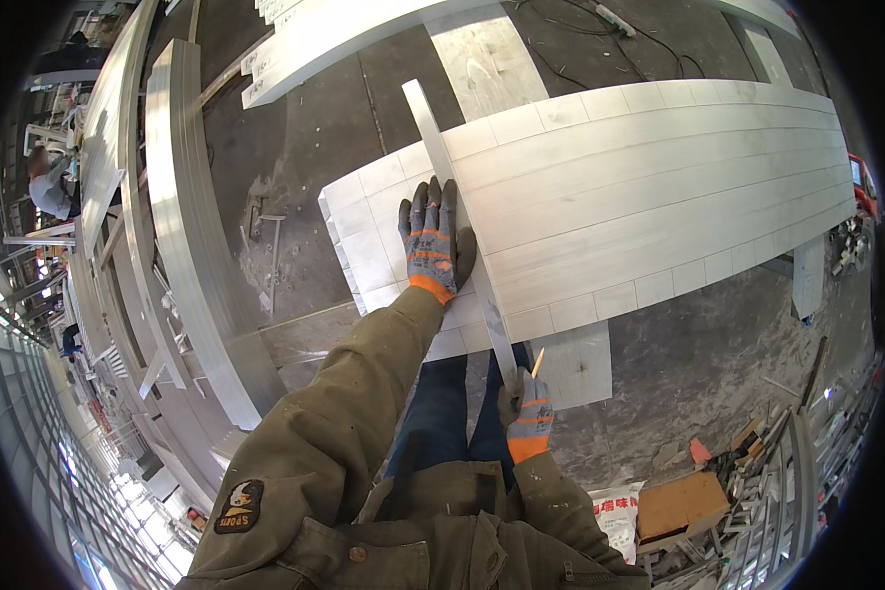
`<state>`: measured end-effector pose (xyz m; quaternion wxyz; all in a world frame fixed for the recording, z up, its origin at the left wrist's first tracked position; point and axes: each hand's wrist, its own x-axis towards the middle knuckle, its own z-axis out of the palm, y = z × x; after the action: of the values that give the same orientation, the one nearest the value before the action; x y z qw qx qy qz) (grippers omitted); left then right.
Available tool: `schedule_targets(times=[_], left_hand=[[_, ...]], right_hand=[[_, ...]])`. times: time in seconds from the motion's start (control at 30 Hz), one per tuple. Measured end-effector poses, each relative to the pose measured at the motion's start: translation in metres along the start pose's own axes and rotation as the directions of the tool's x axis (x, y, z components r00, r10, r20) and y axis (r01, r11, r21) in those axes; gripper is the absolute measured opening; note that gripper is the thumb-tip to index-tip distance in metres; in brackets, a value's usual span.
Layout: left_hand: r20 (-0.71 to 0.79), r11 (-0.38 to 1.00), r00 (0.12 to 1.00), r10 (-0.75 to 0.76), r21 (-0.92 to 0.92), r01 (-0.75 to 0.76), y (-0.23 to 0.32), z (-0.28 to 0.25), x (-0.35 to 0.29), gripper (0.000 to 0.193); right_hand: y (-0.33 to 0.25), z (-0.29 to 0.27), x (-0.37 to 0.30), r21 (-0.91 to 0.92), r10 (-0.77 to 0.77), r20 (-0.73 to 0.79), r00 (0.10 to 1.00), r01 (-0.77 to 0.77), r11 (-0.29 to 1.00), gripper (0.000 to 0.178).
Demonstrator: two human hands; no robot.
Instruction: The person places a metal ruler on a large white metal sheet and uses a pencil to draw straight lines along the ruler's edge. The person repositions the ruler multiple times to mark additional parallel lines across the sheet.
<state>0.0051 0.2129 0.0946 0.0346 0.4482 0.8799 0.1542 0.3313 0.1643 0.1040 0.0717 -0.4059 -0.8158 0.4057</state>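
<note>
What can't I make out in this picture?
Head view:
Part of the pale boards: under the left hand.
Lower end of the pencil: inside the right hand.
Feet below the blue trousers: hidden by the boards.
Upper beams: cut off by the top edge.
What the distant person handles: too small.

Right of the metal strip (485, 285), my left hand (431, 251) could pass over the flat silvery bars (659, 177), but the metal strip lies in its way. A pencil (539, 363) juts from my right hand (530, 418); rightward, room opens above the floor (669, 393) up to the cardboard box (680, 506).
</note>
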Motion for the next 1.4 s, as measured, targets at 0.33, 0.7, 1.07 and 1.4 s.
schedule_targets(times=[0.33,0.7,1.07,1.4], left_hand=[[0.026,1.0,1.0,-0.003,-0.005,0.003,-0.005,0.005,-0.002,0.08],[0.033,1.0,0.999,-0.002,-0.002,0.002,-0.008,0.006,-0.004,0.08],[0.016,1.0,1.0,0.011,-0.006,-0.011,-0.009,0.007,-0.005,0.078],[0.08,0.999,0.996,-0.027,0.022,0.026,-0.005,0.0,-0.003,0.079]], right_hand=[[0.001,-0.006,-0.004,0.027,0.071,0.162,0.984,-0.077,0.997,0.062],[-0.001,-0.003,-0.005,0.018,0.032,0.104,0.994,-0.034,0.999,0.059],[-0.013,-0.01,0.004,-0.005,0.07,0.025,0.997,-0.07,0.998,0.043],[-0.07,-0.062,0.128,0.397,0.121,-0.066,0.99,-0.085,0.914,0.033]])
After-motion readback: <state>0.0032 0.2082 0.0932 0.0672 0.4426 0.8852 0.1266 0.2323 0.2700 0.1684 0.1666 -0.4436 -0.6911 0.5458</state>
